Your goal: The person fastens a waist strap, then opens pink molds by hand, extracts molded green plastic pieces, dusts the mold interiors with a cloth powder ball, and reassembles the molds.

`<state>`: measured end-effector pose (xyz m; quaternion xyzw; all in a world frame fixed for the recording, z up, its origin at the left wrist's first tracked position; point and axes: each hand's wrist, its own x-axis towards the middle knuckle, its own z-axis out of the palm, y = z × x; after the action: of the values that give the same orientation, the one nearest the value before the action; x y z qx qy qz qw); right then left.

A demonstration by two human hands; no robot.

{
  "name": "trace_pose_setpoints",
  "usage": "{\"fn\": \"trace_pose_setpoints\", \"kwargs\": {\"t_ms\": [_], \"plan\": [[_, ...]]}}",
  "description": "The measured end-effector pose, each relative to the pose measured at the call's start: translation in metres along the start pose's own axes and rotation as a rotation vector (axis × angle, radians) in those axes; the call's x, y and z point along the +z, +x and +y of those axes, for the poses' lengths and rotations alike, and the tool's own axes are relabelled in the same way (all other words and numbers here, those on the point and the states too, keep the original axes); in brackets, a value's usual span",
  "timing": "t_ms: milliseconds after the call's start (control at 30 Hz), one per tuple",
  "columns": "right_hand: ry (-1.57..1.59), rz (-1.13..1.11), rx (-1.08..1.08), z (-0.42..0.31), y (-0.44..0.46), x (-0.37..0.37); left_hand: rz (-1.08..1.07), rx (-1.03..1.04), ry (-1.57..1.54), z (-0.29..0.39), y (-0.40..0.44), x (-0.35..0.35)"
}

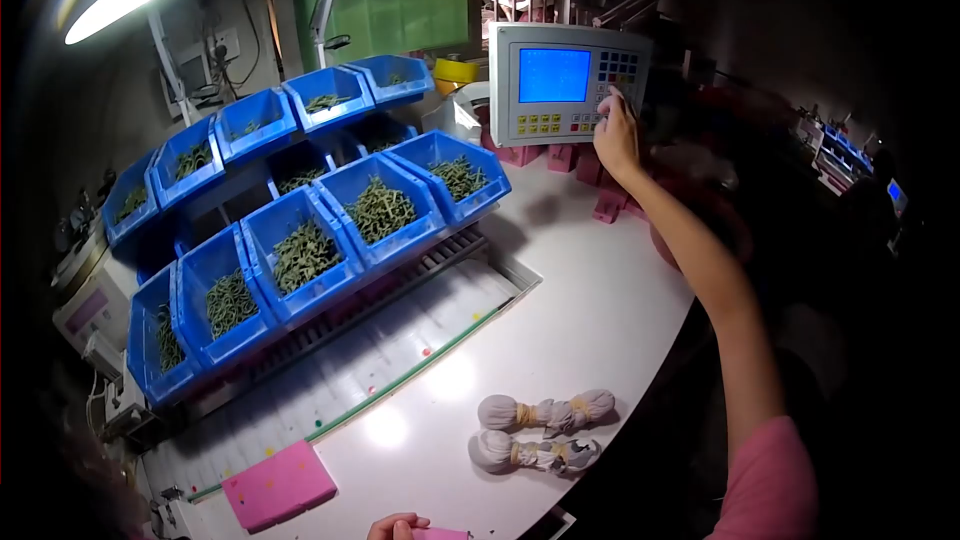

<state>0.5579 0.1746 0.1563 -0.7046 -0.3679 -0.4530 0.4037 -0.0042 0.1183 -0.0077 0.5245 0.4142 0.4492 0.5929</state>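
My right hand (617,136) is raised at the control panel (506,90), its index finger extended to the keypad beside the lit blue screen (554,75). Nothing shows in that hand; its other fingers are curled. Low in the view, at the table's near edge, my left hand (398,526) is partly cut off by the frame, its fingers closed on a small pink piece (440,534). A larger pink block (279,486) lies on the table to its left. Two tied cloth bundles (546,412) (535,452) lie side by side to its upper right.
Blue bins (297,250) holding small green pieces stand in tiers at the left, above a slatted tray (400,340) with a green edge strip. A bright lamp (125,2) hangs at the upper left. Pink blocks (608,205) sit below the panel on the white table (590,310).
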Motion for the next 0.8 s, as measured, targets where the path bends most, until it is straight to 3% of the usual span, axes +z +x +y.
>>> {"fn": "trace_pose_setpoints", "kwargs": {"t_ms": [167, 233, 333, 567, 633, 667, 700, 733, 767, 800], "plan": [[-0.232, -0.103, -0.102, 0.014, -0.011, -0.012, -0.024, 0.000, 0.016, -0.003, 0.000, 0.011], [-0.299, -0.049, -0.188, 0.017, -0.013, -0.011, -0.026, -0.009, 0.016, -0.004, -0.001, 0.013], [-0.673, -0.108, -0.496, 0.019, -0.006, -0.018, -0.018, -0.028, 0.056, -0.003, -0.004, 0.017], [-0.702, -0.248, -0.521, 0.005, 0.006, -0.033, -0.044, -0.077, 0.024, 0.003, -0.001, 0.033], [-0.354, -0.465, -0.385, -0.025, -0.008, -0.036, -0.053, -0.195, -0.189, 0.002, 0.000, 0.035], [-0.095, -0.639, -0.210, -0.050, -0.023, -0.036, -0.058, -0.216, -0.262, 0.000, 0.001, 0.036], [0.074, -0.512, -0.386, -0.081, -0.057, -0.046, -0.041, -0.221, -0.263, -0.003, 0.003, 0.038], [0.295, -0.865, -0.338, -0.114, -0.085, -0.064, -0.015, -0.323, -0.468, -0.006, 0.005, 0.041], [0.427, -1.088, -0.439, -0.147, -0.112, -0.090, 0.026, -0.427, -0.672, -0.007, 0.005, 0.043], [0.698, -1.056, -0.644, -0.163, -0.159, -0.102, -0.004, -0.472, -0.703, -0.002, 0.005, 0.042]]}}
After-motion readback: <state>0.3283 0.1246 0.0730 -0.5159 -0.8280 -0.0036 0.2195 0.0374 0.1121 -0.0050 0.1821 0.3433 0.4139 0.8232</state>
